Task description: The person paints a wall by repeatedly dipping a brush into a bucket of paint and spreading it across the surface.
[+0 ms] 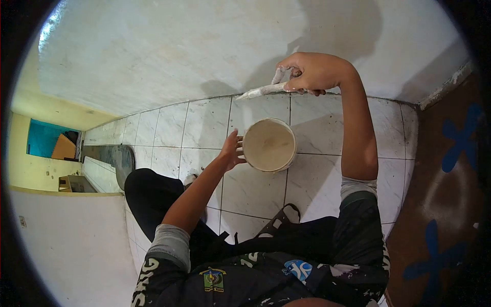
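A round bucket with pale cream material inside is seen from above, near the wall. My left hand is at the bucket's left side, its fingers against the outer wall and partly hidden by the rim. Above and to the right of the bucket, my right hand is closed around a slim white-coated tool. The tool's narrow tip points left, close to where wall and floor meet; its exact kind cannot be made out. White residue covers several fingers of my right hand.
A pale, patchy wall runs along the floor of white tiles. To the right is a brown surface with blue shapes. My sandalled foot is below the bucket. A dark, rounded slab lies at the left.
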A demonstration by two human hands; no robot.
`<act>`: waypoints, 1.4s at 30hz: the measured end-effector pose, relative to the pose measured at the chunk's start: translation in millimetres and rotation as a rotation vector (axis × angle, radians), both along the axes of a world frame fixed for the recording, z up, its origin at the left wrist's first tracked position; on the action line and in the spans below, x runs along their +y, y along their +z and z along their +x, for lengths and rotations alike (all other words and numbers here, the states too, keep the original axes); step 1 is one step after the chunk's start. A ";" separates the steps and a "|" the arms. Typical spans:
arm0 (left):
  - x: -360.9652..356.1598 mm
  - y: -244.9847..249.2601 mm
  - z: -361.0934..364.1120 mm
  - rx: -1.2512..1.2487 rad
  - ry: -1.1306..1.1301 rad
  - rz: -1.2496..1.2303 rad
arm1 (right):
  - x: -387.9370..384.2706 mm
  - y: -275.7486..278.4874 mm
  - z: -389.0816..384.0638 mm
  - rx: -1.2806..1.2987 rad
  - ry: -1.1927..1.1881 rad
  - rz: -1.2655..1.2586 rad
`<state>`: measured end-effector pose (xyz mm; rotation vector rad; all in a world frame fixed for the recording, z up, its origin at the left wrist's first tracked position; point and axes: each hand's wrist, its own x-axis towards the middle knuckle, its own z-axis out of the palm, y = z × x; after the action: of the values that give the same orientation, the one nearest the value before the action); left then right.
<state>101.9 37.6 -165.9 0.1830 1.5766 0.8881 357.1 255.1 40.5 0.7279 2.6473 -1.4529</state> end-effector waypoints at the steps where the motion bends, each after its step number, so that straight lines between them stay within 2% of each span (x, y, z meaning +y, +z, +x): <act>1: 2.4 -2.9 0.8 -0.007 -0.065 0.009 | -1.2 1.6 0.9 -0.021 0.009 0.016; 3: 10.0 -6.7 -4.5 0.019 -0.084 0.002 | -7.2 3.8 3.1 -0.045 0.012 0.034; 6: 21.5 -20.5 -46.1 0.167 -0.263 -0.109 | -17.0 1.5 -3.0 -0.170 0.021 0.055; 9: 30.9 23.9 -69.4 0.542 -0.550 -0.075 | -27.3 -13.5 -19.8 -0.263 0.060 0.088; 11: 43.9 64.3 -74.2 0.839 -0.906 -0.051 | -35.9 -27.0 -34.2 -0.349 0.132 0.123; 12: 44.7 86.1 -68.8 0.837 -0.910 -0.047 | -39.2 -35.4 -41.9 -0.352 0.128 0.123; 13: 45.9 107.3 -62.2 0.957 -1.050 -0.010 | -43.0 -45.4 -50.0 -0.439 0.158 0.147; 14: 46.2 116.4 -58.7 1.076 -1.191 0.030 | -47.0 -54.7 -56.7 -0.527 0.188 0.168; 17: 39.4 99.3 -56.6 1.123 -1.254 0.192 | -71.1 -77.2 -65.5 -0.560 0.156 0.232; 18: 43.7 38.2 -90.5 1.038 -1.399 0.366 | -74.4 -86.9 -68.5 -0.602 0.209 0.241; 19: 38.2 61.4 -62.1 0.804 -1.206 0.066 | -79.2 -92.3 -68.3 -0.612 0.203 0.237; 21: 34.9 42.7 -48.6 0.808 -1.260 -0.029 | -90.9 -103.6 -63.0 -0.557 0.144 0.251; 22: 32.1 29.5 -44.3 0.801 -1.270 -0.024 | -94.5 -117.0 -59.8 -0.565 0.137 0.245; 24: 30.2 13.8 -37.3 0.549 -1.051 -0.045 | -102.2 -134.6 -54.5 -0.368 0.156 0.330; 25: 30.7 11.9 -38.4 0.544 -1.070 -0.037 | -109.3 -136.4 -53.7 -0.377 0.139 0.325; 27: 36.2 12.4 -43.0 0.377 -0.992 0.005 | -124.5 -137.8 -55.9 -0.455 0.102 0.333; 31: 51.2 14.2 -49.2 0.342 -0.977 0.046 | -144.7 -158.4 -63.8 -0.465 0.047 0.390; 36: 80.3 7.2 -55.9 0.321 -1.178 0.007 | -154.4 -205.3 -77.1 -0.344 -0.211 0.385; 38: 90.3 11.3 -57.7 0.293 -1.300 -0.062 | -151.3 -226.3 -85.4 -0.382 -0.213 0.390; 42: 93.5 6.9 -61.3 0.294 -1.351 -0.044 | -144.4 -207.6 -99.5 -0.523 -0.262 0.318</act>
<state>40.6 131.1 -159.0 1.2111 1.3054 -0.2536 257.7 110.6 -167.1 1.3127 2.4394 -0.7255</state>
